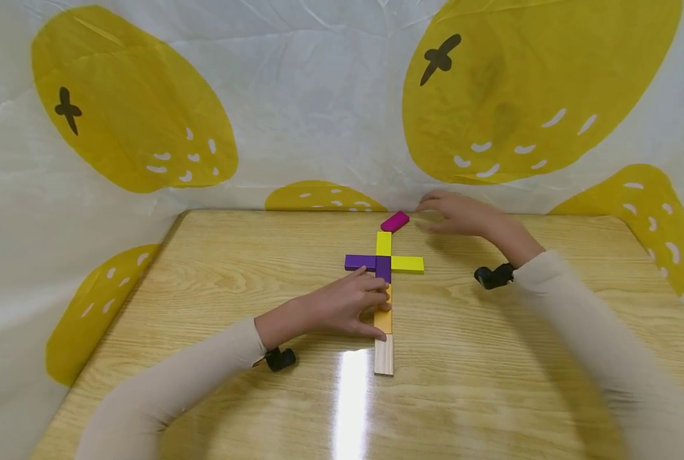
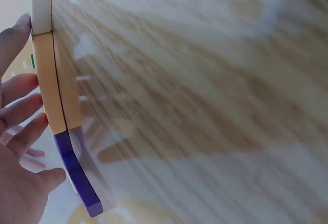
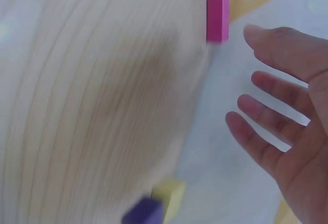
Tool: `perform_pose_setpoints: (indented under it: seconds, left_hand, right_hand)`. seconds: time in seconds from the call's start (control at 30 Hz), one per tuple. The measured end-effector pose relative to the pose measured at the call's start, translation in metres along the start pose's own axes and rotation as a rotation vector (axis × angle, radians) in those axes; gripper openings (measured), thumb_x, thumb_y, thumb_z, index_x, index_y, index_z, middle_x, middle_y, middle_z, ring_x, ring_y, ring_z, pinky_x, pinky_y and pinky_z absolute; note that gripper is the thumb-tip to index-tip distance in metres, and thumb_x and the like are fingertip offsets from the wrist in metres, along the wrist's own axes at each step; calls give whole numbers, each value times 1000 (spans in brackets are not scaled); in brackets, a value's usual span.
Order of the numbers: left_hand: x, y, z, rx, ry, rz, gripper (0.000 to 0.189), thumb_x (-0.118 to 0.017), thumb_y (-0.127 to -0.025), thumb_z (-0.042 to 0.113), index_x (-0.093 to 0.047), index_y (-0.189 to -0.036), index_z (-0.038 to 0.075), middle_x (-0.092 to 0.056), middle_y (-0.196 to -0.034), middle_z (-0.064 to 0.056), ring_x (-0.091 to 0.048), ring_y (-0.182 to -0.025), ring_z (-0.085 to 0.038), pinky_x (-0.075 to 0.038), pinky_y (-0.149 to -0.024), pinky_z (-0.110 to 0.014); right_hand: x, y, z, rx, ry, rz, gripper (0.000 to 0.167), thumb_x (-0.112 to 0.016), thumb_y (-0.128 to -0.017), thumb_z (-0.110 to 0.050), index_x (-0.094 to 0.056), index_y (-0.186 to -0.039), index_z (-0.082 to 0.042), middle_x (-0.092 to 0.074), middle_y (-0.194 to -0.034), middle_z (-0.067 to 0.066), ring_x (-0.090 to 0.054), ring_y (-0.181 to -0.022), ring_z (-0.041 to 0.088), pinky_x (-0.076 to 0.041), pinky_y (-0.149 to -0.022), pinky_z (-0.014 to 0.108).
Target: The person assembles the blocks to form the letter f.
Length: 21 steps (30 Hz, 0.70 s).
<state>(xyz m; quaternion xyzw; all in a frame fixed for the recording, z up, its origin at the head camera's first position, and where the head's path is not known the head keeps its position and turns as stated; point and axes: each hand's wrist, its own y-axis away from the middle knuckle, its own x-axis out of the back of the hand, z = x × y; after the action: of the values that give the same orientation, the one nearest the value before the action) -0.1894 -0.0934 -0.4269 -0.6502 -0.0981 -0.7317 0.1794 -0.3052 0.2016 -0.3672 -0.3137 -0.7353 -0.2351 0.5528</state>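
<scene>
Flat blocks lie on the table in a cross. From the near end its upright runs plain wood block [image 1: 384, 359], orange section [image 1: 383, 322], purple block [image 1: 383, 267], yellow block [image 1: 384, 243]. A second purple block [image 1: 360, 261] forms the left arm, a second yellow block [image 1: 407, 264] the right. Slanted at the far tip lies a magenta block [image 1: 395, 222]. My left hand [image 1: 347, 305] rests with spread fingers along the orange section, partly hiding it; its thumb reaches the wood block. To the right of the magenta block, my right hand [image 1: 462, 214] hovers with extended fingers, holding nothing.
The wooden table [image 1: 250, 255] ends at a hanging cloth [image 1: 319, 83] with yellow fruit prints, close behind the magenta block. Black wrist cameras sit under the left sleeve [image 1: 204, 370] and right sleeve [image 1: 594, 338]. A bright reflection crosses the near tabletop.
</scene>
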Motion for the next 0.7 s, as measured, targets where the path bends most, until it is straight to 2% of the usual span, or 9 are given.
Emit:
perform_pose_setpoints:
  seconds: [0.17, 0.3, 0.37, 0.4, 0.5, 0.6, 0.7]
  left_hand:
    - [1, 1, 1, -3, -1, 6, 53, -73, -88, 60, -73, -117, 15, -62, -128, -3, -54, -127, -22, -32, -117, -60]
    - [1, 2, 2, -3, 4, 6, 54, -72, -88, 60, -73, -118, 15, -62, -128, -3, -55, -125, -21, -35, -116, -57]
    - [1, 2, 2, -1, 4, 7, 54, -72, -88, 60, -73, -118, 15, -61, -129, -3, -55, -124, -21, -35, -117, -55]
    - [1, 2, 2, 0, 4, 8, 54, -72, -88, 60, -73, -119, 15, -61, -129, -3, -55, -125, -21, -36, -117, -54]
    - [0, 2, 2, 6, 5, 5, 55, -72, -88, 60, -73, -120, 15, -61, -131, -3, -55, -126, -21, -36, -117, -51]
    - [0, 2, 2, 4, 8, 6, 55, -72, -88, 60, -73, -120, 15, -61, -130, -3, -54, -126, -21, -36, -118, -49]
    - [0, 1, 1, -15, 9, 22, 54, -73, -88, 59, -74, -119, 14, -62, -127, -2, -56, -123, -19, -40, -115, -41]
  right_hand:
    - [9, 30, 14, -36, 48, 37, 34, -70, -96, -9, -65, -128, 1, -60, -135, 25, -56, -123, 44, -45, -104, 59]
    - [13, 52, 23, -73, 69, 46, 35, -69, -95, -8, -66, -129, 1, -65, -128, 26, -66, -93, 35, -52, -91, 55]
    - [14, 62, 28, -81, 84, 52, 36, -70, -95, -7, -66, -130, 0, -67, -124, 25, -64, -78, 29, -54, -80, 51]
    - [14, 67, 31, -81, 91, 55, 36, -71, -94, -6, -66, -129, 1, -67, -123, 26, -65, -75, 29, -54, -76, 50]
    - [11, 78, 41, -79, 122, 62, 37, -73, -91, -4, -66, -126, 4, -68, -119, 27, -68, -80, 34, -57, -73, 50]
    - [7, 85, 51, -79, 145, 65, 35, -77, -87, -1, -69, -120, 5, -68, -116, 27, -69, -89, 41, -59, -76, 51]
    - [2, 91, 60, -93, 149, 54, 33, -80, -84, -1, -71, -116, 3, -70, -112, 26, -69, -92, 40, -58, -77, 52]
